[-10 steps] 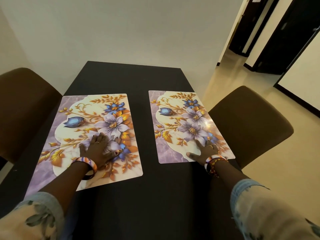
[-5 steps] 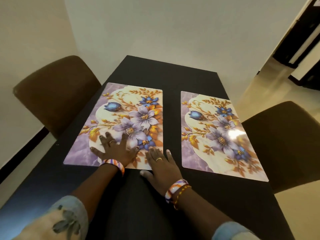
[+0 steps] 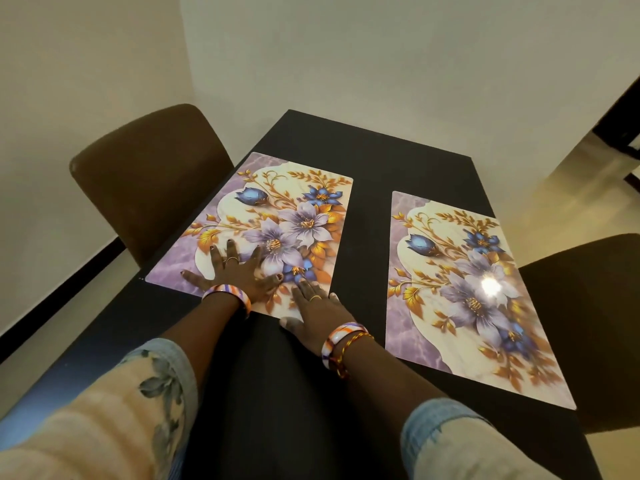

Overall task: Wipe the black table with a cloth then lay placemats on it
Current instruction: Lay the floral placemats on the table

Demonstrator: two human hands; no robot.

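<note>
1. The black table (image 3: 381, 161) fills the middle of the view, its far end pushed toward a pale wall (image 3: 381, 64); the near half of its top is dark and bare between the two forearms.
2. A brown padded chair (image 3: 145, 168) stands at the table's left side, and a second brown chair (image 3: 595, 306) stands at its right side, partly cut by the frame edge.
3. The right placemat (image 3: 460, 282), printed with purple and blue flowers and gold leaves on a marbled ground, lies flat on the right half of the table, reaching its right edge; a bright glare spot sits on it. No hand touches it.
4. The left placemat (image 3: 277, 216), with the same print, lies flat on the left half, its left edge along the table's left edge. A strip of bare black table separates the two mats.
5. The left hand (image 3: 239, 275) lies palm down with fingers spread and straight on the near part of the left placemat, grasping nothing. A striped bangle circles its wrist.
6. The right hand (image 3: 317, 315) also lies flat and released, fingers straight; its fingertips rest on the near right corner of the left placemat, while the palm and thumb rest on the bare table. It wears a ring, a striped bangle and a thin cord bracelet.
</note>
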